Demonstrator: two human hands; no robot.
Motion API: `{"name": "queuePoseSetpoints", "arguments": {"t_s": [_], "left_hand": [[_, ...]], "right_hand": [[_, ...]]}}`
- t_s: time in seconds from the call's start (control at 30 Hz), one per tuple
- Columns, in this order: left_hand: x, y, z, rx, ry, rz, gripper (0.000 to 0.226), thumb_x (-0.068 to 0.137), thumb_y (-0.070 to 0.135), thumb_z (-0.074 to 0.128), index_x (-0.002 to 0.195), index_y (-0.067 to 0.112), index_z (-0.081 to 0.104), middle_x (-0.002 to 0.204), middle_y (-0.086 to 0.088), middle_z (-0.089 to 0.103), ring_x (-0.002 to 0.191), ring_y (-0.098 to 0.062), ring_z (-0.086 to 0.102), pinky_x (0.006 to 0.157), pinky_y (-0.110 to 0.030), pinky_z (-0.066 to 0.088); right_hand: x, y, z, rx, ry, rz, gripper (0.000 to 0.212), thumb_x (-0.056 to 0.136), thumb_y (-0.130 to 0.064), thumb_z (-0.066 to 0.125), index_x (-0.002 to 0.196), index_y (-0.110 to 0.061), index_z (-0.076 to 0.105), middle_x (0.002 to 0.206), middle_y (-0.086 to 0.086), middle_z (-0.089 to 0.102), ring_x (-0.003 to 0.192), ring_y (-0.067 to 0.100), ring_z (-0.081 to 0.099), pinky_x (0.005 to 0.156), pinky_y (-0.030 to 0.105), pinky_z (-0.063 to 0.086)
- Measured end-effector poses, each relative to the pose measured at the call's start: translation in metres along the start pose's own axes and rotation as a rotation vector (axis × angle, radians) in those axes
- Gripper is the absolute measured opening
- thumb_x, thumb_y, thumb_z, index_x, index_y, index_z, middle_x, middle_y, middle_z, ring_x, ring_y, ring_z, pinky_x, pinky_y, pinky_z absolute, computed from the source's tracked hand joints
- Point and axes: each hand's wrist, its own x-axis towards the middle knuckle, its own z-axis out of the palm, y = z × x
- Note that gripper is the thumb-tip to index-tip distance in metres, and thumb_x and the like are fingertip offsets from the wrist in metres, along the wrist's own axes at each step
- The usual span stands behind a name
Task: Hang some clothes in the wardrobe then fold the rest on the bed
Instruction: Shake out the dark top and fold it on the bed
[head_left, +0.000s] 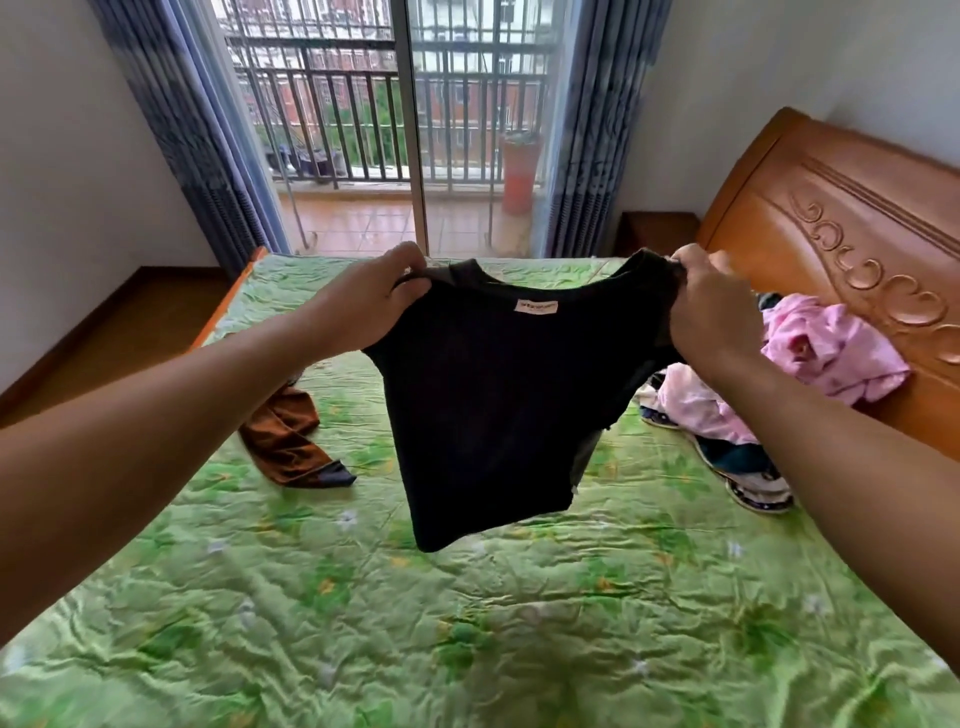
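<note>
1. Both hands are holding a black top (493, 405) up in the air over the bed (467, 623), one at each shoulder.
2. Left hand (379, 296) is gripping the left shoulder seam, fingers curled over the fabric edge and thumb pinching from below.
3. Right hand (709, 306) is clutching the right shoulder, fingers bunched tightly round a gathered fold of cloth.
4. Between the hands the neckline is sagging in a curve, and a small white label (536, 306) is showing just under it.
5. Below that, the garment's body is hanging freely, its hem slanting down toward the left and not touching the green floral bedcover.
6. Further left, a brown garment (291, 441) is lying crumpled on the cover, partly behind the left forearm.
7. On the right, a heap of clothes (727, 415) topped with pink pieces is sitting against the carved wooden headboard (841, 234).
8. Beyond the bed, blue curtains (208, 130) are framing a glass balcony door (410, 130) with railings outside.
</note>
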Motion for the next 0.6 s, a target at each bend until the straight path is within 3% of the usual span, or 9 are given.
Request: {"name": "queuePoseSetpoints", "arguments": {"t_s": [0.13, 0.2, 0.23, 0.3, 0.37, 0.43, 0.53, 0.6], "left_hand": [[0.001, -0.003, -0.007, -0.075, -0.053, -0.090, 0.005, 0.105, 0.033, 0.045, 0.101, 0.035, 0.046, 0.082, -0.002, 0.059, 0.071, -0.020, 0.057, 0.056, -0.032, 0.040], [-0.002, -0.008, -0.009, -0.148, -0.042, -0.152, 0.011, 0.104, 0.033, 0.048, 0.095, 0.038, 0.049, 0.084, -0.001, 0.059, 0.072, -0.019, 0.056, 0.056, -0.031, 0.041], [-0.004, -0.010, -0.008, -0.196, -0.029, -0.184, 0.014, 0.104, 0.032, 0.049, 0.093, 0.040, 0.051, 0.085, -0.001, 0.059, 0.072, -0.018, 0.056, 0.057, -0.030, 0.042], [-0.007, -0.010, -0.006, -0.292, 0.009, -0.223, 0.019, 0.103, 0.031, 0.052, 0.088, 0.043, 0.053, 0.084, 0.000, 0.059, 0.070, -0.015, 0.055, 0.056, -0.026, 0.044], [-0.006, -0.005, -0.005, -0.357, 0.042, -0.230, 0.022, 0.102, 0.029, 0.053, 0.085, 0.043, 0.054, 0.081, 0.000, 0.057, 0.065, -0.015, 0.054, 0.053, -0.024, 0.044], [-0.004, 0.001, -0.008, -0.393, 0.051, -0.222, 0.023, 0.102, 0.028, 0.054, 0.084, 0.043, 0.056, 0.079, 0.000, 0.056, 0.062, -0.017, 0.053, 0.048, -0.026, 0.044], [-0.003, 0.006, -0.018, -0.417, 0.044, -0.207, 0.018, 0.101, 0.029, 0.054, 0.088, 0.041, 0.057, 0.083, -0.001, 0.057, 0.062, -0.017, 0.055, 0.050, -0.031, 0.046], [-0.005, 0.007, -0.026, -0.431, 0.054, -0.194, 0.016, 0.102, 0.030, 0.054, 0.089, 0.039, 0.057, 0.084, 0.002, 0.056, 0.059, -0.011, 0.056, 0.048, -0.029, 0.046]], "right_hand": [[0.012, -0.001, 0.004, 0.100, -0.040, 0.195, 0.016, 0.097, -0.007, 0.038, 0.097, -0.018, 0.049, 0.098, 0.015, 0.057, 0.085, 0.034, 0.054, 0.070, 0.037, 0.036], [0.015, -0.002, 0.007, 0.256, -0.081, 0.308, 0.013, 0.102, -0.010, 0.038, 0.099, -0.018, 0.048, 0.095, 0.011, 0.058, 0.085, 0.037, 0.062, 0.064, 0.041, 0.049], [0.011, -0.006, 0.010, 0.383, -0.173, 0.400, 0.010, 0.106, -0.019, 0.038, 0.106, -0.019, 0.048, 0.101, 0.013, 0.059, 0.086, 0.038, 0.066, 0.063, 0.046, 0.058], [-0.007, -0.014, 0.024, 0.557, -0.490, 0.530, 0.027, 0.108, -0.042, 0.038, 0.125, -0.025, 0.049, 0.113, 0.015, 0.059, 0.092, 0.035, 0.066, 0.067, 0.056, 0.062], [-0.037, -0.026, 0.047, 0.539, -0.841, 0.488, 0.049, 0.101, -0.060, 0.044, 0.139, -0.029, 0.045, 0.123, 0.012, 0.058, 0.105, 0.032, 0.062, 0.078, 0.055, 0.059], [-0.071, -0.045, 0.076, 0.519, -1.085, 0.420, 0.072, 0.091, -0.069, 0.054, 0.149, -0.032, 0.036, 0.142, 0.009, 0.050, 0.120, 0.031, 0.056, 0.085, 0.053, 0.057], [-0.111, -0.079, 0.117, 0.560, -1.215, 0.367, 0.092, 0.087, -0.065, 0.065, 0.159, -0.033, 0.018, 0.158, 0.004, 0.036, 0.131, 0.030, 0.051, 0.089, 0.052, 0.057], [-0.126, -0.102, 0.135, 0.626, -1.266, 0.323, 0.089, 0.086, -0.062, 0.070, 0.157, -0.034, 0.024, 0.154, 0.004, 0.041, 0.129, 0.030, 0.052, 0.089, 0.052, 0.057]]}}
